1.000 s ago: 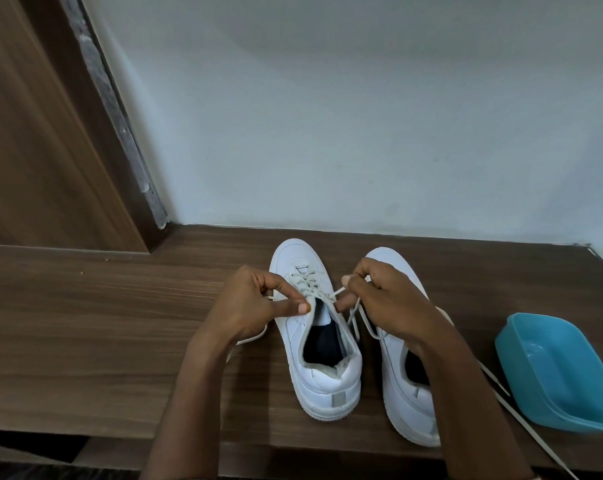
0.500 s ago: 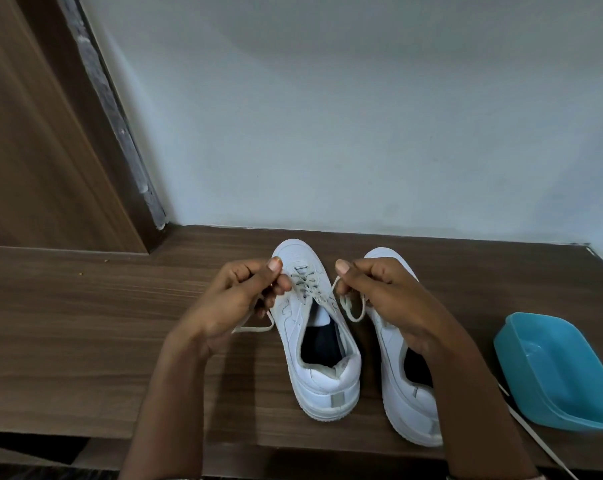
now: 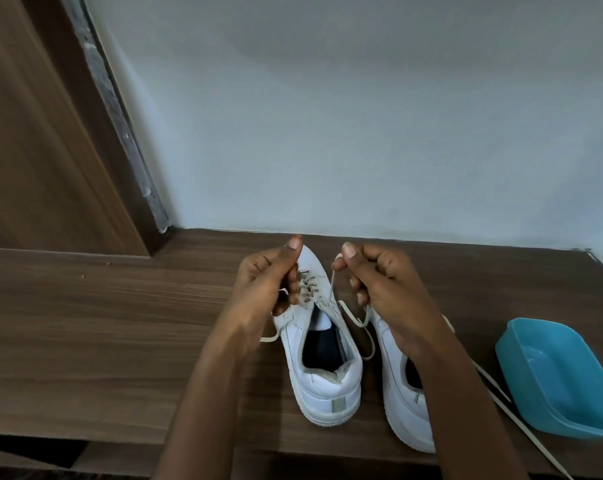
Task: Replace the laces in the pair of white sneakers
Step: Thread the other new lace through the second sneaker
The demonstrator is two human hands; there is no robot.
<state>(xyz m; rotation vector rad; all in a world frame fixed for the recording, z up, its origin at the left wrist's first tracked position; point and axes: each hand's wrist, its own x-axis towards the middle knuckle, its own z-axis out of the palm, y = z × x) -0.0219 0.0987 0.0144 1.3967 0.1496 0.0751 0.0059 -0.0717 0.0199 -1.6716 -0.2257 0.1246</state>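
Two white sneakers stand side by side on the wooden table (image 3: 102,323), toes toward the wall. The left sneaker (image 3: 322,372) has a cream lace (image 3: 310,289) threaded through its eyelets. My left hand (image 3: 269,289) pinches one end of that lace beside the toe, with the loose tail hanging below the hand. My right hand (image 3: 376,289) pinches the other end, which loops down between the shoes. The right sneaker (image 3: 402,400) is mostly covered by my right forearm. Another loose lace (image 3: 522,424) trails off to the right of it.
A blue plastic tub (image 3: 560,379) sits at the table's right edge, close to the right sneaker. A pale wall (image 3: 362,116) rises just behind the shoes. A wooden panel (image 3: 33,150) stands at the left. The table's front edge runs just below the heels.
Both hands rose and moved toward the toe of the left sneaker, drawing the lace ends up and apart. The loops near the tongue have pulled tighter.
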